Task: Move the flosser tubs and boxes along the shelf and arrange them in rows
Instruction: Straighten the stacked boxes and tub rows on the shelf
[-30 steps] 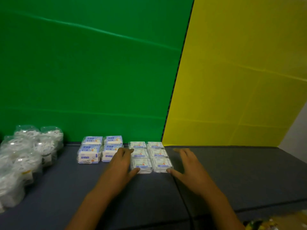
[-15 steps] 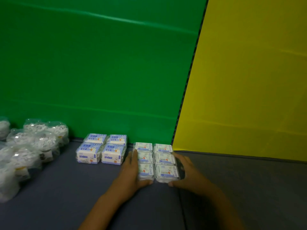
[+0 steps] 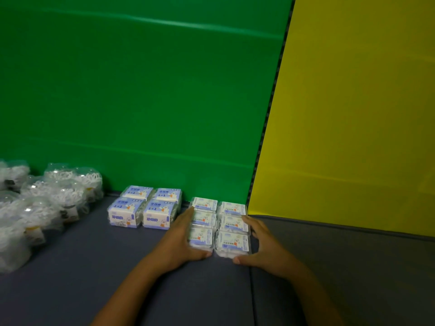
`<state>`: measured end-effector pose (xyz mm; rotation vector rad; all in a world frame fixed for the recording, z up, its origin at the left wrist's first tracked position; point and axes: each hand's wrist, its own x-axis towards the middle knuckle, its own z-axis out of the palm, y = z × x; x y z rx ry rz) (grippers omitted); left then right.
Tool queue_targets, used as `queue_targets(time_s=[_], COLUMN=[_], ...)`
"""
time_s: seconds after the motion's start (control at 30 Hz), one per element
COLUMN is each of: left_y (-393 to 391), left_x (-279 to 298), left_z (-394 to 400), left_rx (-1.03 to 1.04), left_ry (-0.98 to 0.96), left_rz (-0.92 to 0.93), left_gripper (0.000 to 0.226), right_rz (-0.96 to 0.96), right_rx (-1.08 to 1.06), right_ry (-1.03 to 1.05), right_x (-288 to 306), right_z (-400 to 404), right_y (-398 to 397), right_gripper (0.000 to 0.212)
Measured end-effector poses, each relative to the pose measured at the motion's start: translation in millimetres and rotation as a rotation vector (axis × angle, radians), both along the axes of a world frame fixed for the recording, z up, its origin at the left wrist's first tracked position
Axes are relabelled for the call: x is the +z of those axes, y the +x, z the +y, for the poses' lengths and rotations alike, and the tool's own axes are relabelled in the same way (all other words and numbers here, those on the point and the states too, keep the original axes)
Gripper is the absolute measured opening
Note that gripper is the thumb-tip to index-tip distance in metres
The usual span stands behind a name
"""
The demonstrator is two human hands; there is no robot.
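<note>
**Both hands bracketing the 2x3 block of small flosser boxes**

Nearest: two bare forearms come in from the bottom edge over the dark grey-blue padded shelf surface (image 3: 70,290).

Left hand (image 3: 179,243): flat against the left side of the block of small clear-lidded white flosser boxes (image 3: 231,241), fingers straight and together, running along the left column, thumb hooked around the front-left corner. Open palm pressing, not a closed grasp.

Right hand (image 3: 263,248): mirrored on the right side, fingers extended along the right column, thumb tucked under the front-right corner. Also open, touching only.

The block is two columns by three rows, boxes touching each other; the back row sits against the wall, right at the seam where the green backdrop panel (image 3: 141,90) meets the yellow backdrop panel (image 3: 353,114).

Just left of the block, small gap: four taller blue-and-white "1+1" flosser boxes (image 3: 146,208) in a 2x2 square, back pair near the green panel.

Far left, well apart from those boxes: cluster of round clear plastic tubs full of white flossers (image 3: 47,203), loosely grouped, rows not clean. Exact count unclear, edge of view is blurred.
</note>
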<state>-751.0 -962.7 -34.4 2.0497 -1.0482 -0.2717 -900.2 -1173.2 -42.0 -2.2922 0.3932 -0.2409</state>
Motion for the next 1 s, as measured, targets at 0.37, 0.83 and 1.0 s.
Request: queue_targets(time_s=[0.37,0.83,1.0], left_y=[0,-17,-17], left_x=[0,-13,-17], left_z=[4,28,30], left_rx=[-0.005,0.165,0.179], left_ry=[-0.027,-0.151,-0.143], left_rz=[0.065,-0.134,-0.226], left_gripper=[0.119,0.099,0.07], right_rz=[-0.038,-0.105,-0.088], right_rx=[0.022,-0.002,-0.029], right_ry=[0.196,0.149,0.108], right_x=[-5,-6,-6], right_z=[2,5,6], right_y=[0,-10,-8], right_gripper=[0.113,0.104,0.103])
